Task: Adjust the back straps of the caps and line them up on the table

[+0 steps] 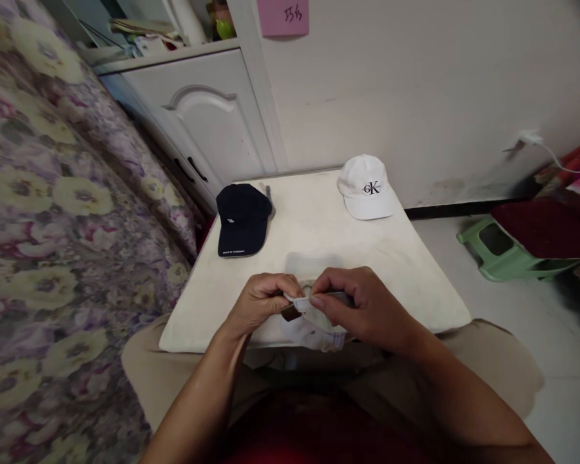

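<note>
Both hands meet at the near edge of a small white table (319, 225). My left hand (258, 303) and my right hand (357, 303) are closed, pinching a white cap (314, 328) by its strap, where a small brown buckle shows. Most of that cap is hidden under my hands. A dark navy cap (242, 218) lies at the table's far left. A white cap with a black logo (366, 187) sits at the far right corner.
A bed with a floral cover (53, 225) runs along the left. A white cabinet (207, 122) stands behind the table against the wall. A green plastic stool (502, 254) with a dark red cushion is on the floor at right.
</note>
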Available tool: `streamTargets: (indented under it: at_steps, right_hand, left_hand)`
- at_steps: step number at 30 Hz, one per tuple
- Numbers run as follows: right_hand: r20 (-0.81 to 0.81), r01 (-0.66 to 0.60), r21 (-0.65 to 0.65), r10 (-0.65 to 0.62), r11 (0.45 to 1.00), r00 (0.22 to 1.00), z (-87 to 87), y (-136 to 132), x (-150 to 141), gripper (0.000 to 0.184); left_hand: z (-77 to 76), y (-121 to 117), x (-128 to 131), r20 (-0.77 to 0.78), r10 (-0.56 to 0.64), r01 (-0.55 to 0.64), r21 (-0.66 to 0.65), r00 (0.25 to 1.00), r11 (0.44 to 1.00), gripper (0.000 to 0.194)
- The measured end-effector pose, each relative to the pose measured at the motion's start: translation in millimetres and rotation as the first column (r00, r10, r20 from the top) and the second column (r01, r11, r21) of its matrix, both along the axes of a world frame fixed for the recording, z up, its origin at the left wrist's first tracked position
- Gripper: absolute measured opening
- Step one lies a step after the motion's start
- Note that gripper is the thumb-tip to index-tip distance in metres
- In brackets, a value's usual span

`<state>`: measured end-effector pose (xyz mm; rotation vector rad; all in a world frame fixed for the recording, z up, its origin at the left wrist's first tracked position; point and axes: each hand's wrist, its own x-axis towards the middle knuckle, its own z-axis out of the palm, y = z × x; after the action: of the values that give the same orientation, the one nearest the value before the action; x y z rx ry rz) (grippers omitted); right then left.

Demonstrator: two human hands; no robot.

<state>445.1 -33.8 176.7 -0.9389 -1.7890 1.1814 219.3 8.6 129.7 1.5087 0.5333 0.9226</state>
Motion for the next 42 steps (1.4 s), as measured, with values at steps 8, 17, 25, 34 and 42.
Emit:
streamTargets:
  at_steps: [8, 17, 25, 34, 42]
  right_hand:
    - [0.043, -0.028, -0.003, 0.028, 1.0, 0.999, 1.7, 3, 2, 0.012]
    - [0.016, -0.02, 0.031, 0.019, 0.999, 1.0, 1.1, 7, 1, 0.01]
    - [-0.053, 0.031, -0.014, -0.031, 0.999, 0.998, -2.0, 8, 0, 0.013]
    - [-0.083, -0.015, -0.075, 0.009, 0.997, 0.997, -3.9, 11, -3, 0.02]
    - [-0.093, -0.053, -0.147, 0.04, 0.988, 0.995, -8.6, 12, -4, 0.018]
  left_hand:
    - [-1.0, 0, -1, -0.021, 0.025, -0.025, -0.007, 0.999, 1.0, 0.028]
    - [6.6, -1, 3, -0.082, 0.023, -0.025, -0.016, 0.996, 1.0, 0.033]
    - [8.4, -1, 5, -0.114, 0.039, -0.042, -0.02, 0.993, 0.999, 0.035]
    - [6.6, 1, 4, -0.077, -0.002, 0.001, -0.016, 0.997, 1.0, 0.03]
    - [5.5, 1, 4, -0.064, 0.0, -0.001, -0.023, 0.998, 1.0, 0.029]
